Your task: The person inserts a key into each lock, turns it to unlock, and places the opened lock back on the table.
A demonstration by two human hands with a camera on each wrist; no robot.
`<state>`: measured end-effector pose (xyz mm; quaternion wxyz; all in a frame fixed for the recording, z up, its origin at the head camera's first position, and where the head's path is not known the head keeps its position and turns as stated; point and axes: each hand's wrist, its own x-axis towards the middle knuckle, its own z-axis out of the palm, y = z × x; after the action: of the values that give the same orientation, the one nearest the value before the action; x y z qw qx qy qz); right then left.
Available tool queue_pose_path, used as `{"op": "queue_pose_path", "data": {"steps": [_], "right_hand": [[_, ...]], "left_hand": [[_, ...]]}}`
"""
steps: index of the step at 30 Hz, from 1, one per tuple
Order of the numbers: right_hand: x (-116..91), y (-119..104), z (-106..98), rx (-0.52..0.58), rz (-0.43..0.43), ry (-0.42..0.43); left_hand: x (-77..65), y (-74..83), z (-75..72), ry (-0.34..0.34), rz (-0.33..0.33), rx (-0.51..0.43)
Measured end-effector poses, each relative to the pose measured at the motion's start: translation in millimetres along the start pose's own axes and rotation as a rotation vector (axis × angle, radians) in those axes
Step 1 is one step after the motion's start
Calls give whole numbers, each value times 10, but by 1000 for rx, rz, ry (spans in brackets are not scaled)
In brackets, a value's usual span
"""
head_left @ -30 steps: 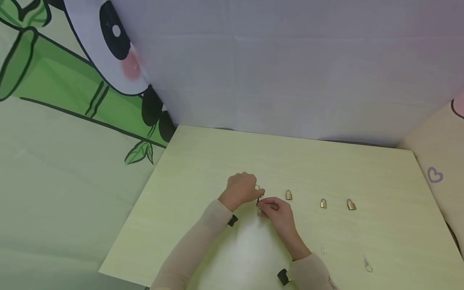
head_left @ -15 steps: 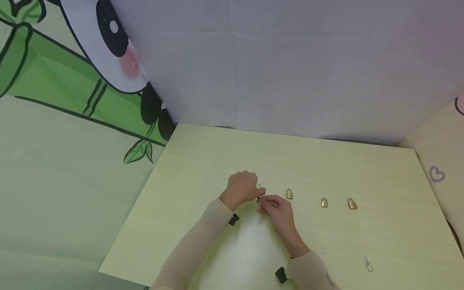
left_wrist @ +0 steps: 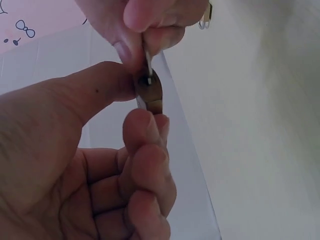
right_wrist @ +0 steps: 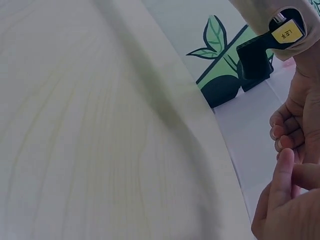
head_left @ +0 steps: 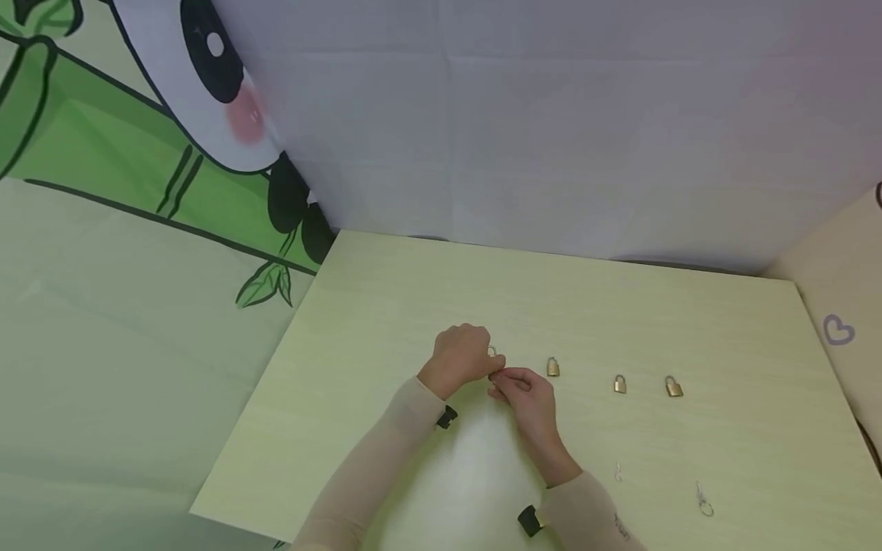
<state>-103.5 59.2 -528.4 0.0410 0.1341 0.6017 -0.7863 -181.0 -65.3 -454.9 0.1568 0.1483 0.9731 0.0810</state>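
In the head view my left hand [head_left: 460, 356] and right hand [head_left: 527, 402] meet over the table [head_left: 400, 287]. My left thumb and fingers grip a small brass padlock [left_wrist: 153, 95], its keyhole end turned toward my right hand. The shackle [head_left: 492, 350] pokes out past my left hand in the head view. My right thumb and fingertips pinch a thin metal key [left_wrist: 148, 65], whose tip stands at the keyhole; most of it is covered by the fingers. In the right wrist view both hands sit at the right edge, and the padlock is hidden there.
To the right of the hands, three brass padlocks lie in a loose row: one nearest [head_left: 553, 368], a middle one [head_left: 620, 385] and a far-right one [head_left: 674, 387]. Closer to the front are a small key [head_left: 618, 472] and a key on a ring [head_left: 704, 500].
My right fingertips have come slightly closer to my left hand, and less of the dark padlock end shows between them. Both hands keep their hold.
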Motion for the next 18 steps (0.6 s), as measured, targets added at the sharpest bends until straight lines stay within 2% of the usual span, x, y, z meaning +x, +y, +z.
{"op": "queue_pose_path", "data": {"steps": [3, 10, 18], "right_hand": [[-15, 14, 8, -7, 35, -9], [-29, 41, 55, 8, 52, -49], [-24, 6, 81, 184, 133, -99]], "left_hand": [[10, -7, 0, 4, 4, 1], [-6, -4, -40, 25, 20, 17], [-43, -2, -76, 33, 56, -48]]}}
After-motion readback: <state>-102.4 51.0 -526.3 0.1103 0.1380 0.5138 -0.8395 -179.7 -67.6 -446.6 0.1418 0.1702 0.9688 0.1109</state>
